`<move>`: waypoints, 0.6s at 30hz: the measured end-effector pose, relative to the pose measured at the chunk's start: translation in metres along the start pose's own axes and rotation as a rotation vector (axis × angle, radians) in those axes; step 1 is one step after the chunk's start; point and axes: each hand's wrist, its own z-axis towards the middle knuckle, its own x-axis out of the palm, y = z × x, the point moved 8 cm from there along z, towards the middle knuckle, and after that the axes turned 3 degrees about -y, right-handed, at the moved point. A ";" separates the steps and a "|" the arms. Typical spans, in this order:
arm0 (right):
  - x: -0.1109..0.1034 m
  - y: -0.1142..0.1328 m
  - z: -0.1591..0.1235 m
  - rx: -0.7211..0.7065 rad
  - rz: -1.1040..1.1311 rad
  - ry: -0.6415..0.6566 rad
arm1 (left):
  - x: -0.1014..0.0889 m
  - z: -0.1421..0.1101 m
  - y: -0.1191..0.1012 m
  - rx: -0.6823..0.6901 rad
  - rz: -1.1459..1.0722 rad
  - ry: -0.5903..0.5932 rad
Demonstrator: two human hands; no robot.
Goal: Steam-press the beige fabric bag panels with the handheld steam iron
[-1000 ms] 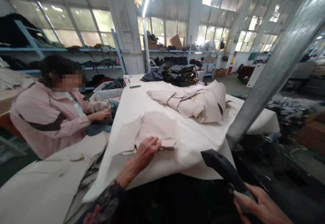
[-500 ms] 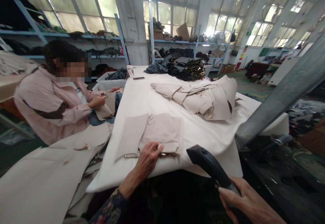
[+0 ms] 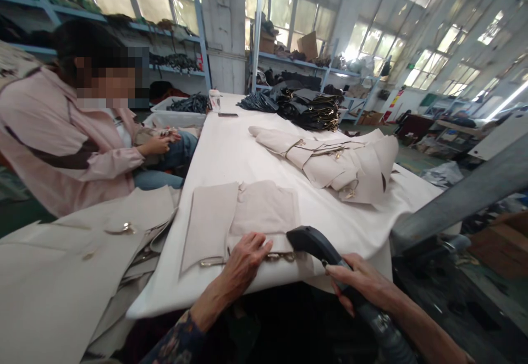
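Observation:
My left hand (image 3: 244, 259) is on the near edge of a flat beige bag piece (image 3: 266, 207), its bent fingers gripping that edge. Metal hardware (image 3: 278, 256) shows along the edge, just right of the fingers. In my right hand (image 3: 358, 279) is a black vacuum hose handle (image 3: 317, 242), fingers wrapped round it. Its nozzle end reaches the right near corner of the bag piece; whether it touches cannot be seen. A ribbed hose runs down from the handle.
Beige pieces with clasps lie in a heap (image 3: 330, 160) on the white-covered table (image 3: 223, 149). Behind is a black stack (image 3: 309, 108). More beige pieces (image 3: 70, 265) are at the left. A co-worker (image 3: 74, 127) sits there. A metal post (image 3: 457, 199) slants at the right.
The vacuum hose handle has moved left, up to the bag piece's right corner. My left hand stays at the piece's near edge, which now lies flatter. The co-worker's hands have shifted.

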 end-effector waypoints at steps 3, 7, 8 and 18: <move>-0.016 0.012 -0.009 -0.022 -0.038 -0.068 | 0.002 0.000 0.000 0.002 -0.010 0.006; -0.043 0.023 -0.031 0.005 -0.113 -0.204 | 0.002 0.000 0.001 0.006 0.006 -0.001; -0.045 0.024 -0.035 0.014 -0.123 -0.208 | 0.002 0.000 0.001 0.003 0.012 -0.004; 0.005 0.012 -0.015 0.011 -0.133 0.004 | 0.003 -0.001 0.002 -0.005 0.030 0.001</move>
